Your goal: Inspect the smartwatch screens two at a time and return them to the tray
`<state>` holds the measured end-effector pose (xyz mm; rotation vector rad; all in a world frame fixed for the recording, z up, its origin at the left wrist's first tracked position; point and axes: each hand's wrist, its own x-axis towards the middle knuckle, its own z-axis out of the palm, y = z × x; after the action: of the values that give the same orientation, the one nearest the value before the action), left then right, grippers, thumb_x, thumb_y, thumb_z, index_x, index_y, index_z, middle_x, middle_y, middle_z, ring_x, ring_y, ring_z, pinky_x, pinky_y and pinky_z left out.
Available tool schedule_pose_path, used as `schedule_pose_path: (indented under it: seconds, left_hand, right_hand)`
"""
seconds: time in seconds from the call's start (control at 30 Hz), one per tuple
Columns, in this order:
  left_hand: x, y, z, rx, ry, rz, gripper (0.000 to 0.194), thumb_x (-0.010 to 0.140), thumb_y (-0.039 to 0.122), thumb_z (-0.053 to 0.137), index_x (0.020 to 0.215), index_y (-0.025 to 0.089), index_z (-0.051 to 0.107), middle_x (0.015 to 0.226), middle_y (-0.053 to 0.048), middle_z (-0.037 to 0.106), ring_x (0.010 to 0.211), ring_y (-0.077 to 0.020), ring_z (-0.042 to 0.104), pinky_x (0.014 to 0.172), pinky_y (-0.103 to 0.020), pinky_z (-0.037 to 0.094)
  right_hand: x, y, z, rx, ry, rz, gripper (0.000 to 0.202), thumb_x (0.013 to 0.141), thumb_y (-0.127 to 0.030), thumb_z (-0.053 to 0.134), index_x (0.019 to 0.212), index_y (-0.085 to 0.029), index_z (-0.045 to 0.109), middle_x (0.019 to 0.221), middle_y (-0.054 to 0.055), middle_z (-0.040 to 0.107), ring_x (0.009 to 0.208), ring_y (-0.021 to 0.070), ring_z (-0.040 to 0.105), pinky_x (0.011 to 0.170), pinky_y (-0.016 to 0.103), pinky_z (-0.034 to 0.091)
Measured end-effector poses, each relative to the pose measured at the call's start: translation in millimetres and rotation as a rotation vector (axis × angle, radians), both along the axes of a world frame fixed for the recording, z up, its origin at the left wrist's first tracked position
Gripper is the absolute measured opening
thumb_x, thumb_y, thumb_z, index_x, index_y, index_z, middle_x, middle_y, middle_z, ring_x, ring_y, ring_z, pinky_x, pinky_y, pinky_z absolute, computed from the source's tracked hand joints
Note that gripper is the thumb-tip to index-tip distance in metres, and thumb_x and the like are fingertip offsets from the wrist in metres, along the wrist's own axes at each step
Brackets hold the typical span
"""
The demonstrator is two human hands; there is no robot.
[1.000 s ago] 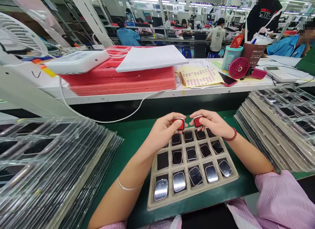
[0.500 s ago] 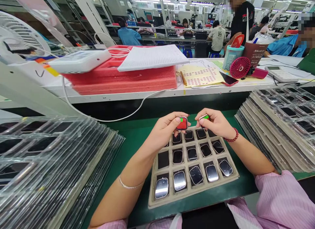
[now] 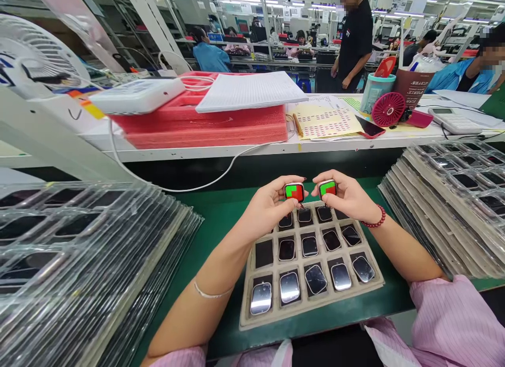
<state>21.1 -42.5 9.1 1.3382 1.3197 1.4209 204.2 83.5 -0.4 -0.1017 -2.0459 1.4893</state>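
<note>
My left hand (image 3: 276, 203) is closed on a smartwatch body (image 3: 294, 192) without a strap, its thumb at the lower edge of the lit screen, which shows green and red blocks. Another smartwatch (image 3: 327, 188), also lit green and red, is held in my right hand (image 3: 344, 194), thumb across its lower part. Both watches face me, side by side and apart, above the far edge of a beige tray (image 3: 246, 304). In the tray's pockets lie several dark-screened watches (image 3: 315, 278); one pocket (image 3: 264, 254) at the left of the middle row holds no watch.
Tall stacks of watch trays stand on the left (image 3: 90, 262) and right (image 3: 418, 209) of the green bench (image 3: 221, 214). A white shelf (image 3: 252, 150) behind carries red foam (image 3: 205, 130), papers, a phone and a pink fan (image 3: 388, 109). A white cable (image 3: 221, 177) hangs down. Other people work beyond.
My left thumb has slid down, uncovering more of its watch's screen, which now shows more green. The right watch has turned to face me, showing red too. A person in black behind moved left.
</note>
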Motion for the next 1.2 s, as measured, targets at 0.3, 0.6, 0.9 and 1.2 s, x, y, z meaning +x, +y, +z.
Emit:
schedule_pose_path:
  seconds: [0.3,0.6,0.9,1.2]
  left_hand:
    - [0.3,1.5,-3.1,0.040,-0.043,0.006,0.031,0.080,0.032,0.073,0.106,0.016,0.065,0.090,-0.006,0.072,0.073,-0.0154,0.065,0.067,-0.027,0.052]
    - [2.4,0.5,-2.1,0.036,-0.019,0.036,0.027,0.081,0.035,0.072,0.099,0.016,0.067,0.082,-0.004,0.071,0.069,-0.0143,0.063,0.065,-0.026,0.051]
    - [4.7,1.0,-2.1,0.022,0.045,0.066,0.023,0.080,0.032,0.070,0.095,0.015,0.066,0.078,-0.003,0.068,0.065,-0.0137,0.059,0.063,-0.026,0.049]
    - [2.1,0.7,-4.4,0.027,0.055,0.055,0.030,0.077,0.025,0.070,0.104,0.017,0.062,0.090,-0.004,0.067,0.081,-0.0168,0.062,0.070,-0.027,0.050]
  right_hand:
    - [0.1,-1.4,0.1,0.032,-0.023,0.042,0.027,0.088,-0.014,0.057,0.116,-0.014,0.055,0.099,0.008,0.068,0.086,0.0157,0.065,0.066,0.024,0.050]
    - [-0.9,-2.3,-0.8,0.042,-0.017,0.032,0.018,0.088,-0.016,0.058,0.106,-0.014,0.062,0.092,0.007,0.069,0.079,0.0142,0.063,0.064,0.023,0.049]
    - [1.3,0.8,1.2,-0.099,-0.117,0.065,0.026,0.095,-0.025,0.050,0.116,-0.016,0.061,0.101,0.007,0.070,0.071,0.0113,0.061,0.060,0.021,0.053]
    - [0.3,1.3,-1.0,-0.085,-0.092,0.097,0.038,0.089,-0.015,0.052,0.127,-0.017,0.052,0.108,0.007,0.067,0.074,0.0102,0.062,0.063,0.022,0.057]
